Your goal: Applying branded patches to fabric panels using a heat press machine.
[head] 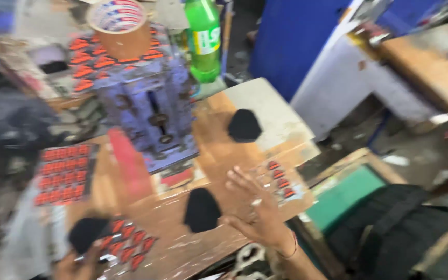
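My right hand [255,210] hovers open, palm up and fingers spread, over the wooden bench [224,155], just right of a black fabric piece [201,210]. A short strip of red stickers [281,180] lies just beyond its fingers. My left hand [79,262] is at the bottom left edge, holding a sheet of red stickers [128,243] with another black fabric piece [86,233] on it. A third black piece [244,126] lies farther back on the bench. The picture is blurred by motion.
A blue-grey press machine [151,114] stands at the back of the bench with a roll of brown tape [119,28] on top. A green bottle [203,41] stands behind. Another red sticker sheet [64,173] lies left. Scissors [247,259] and black cloth [395,228] are near.
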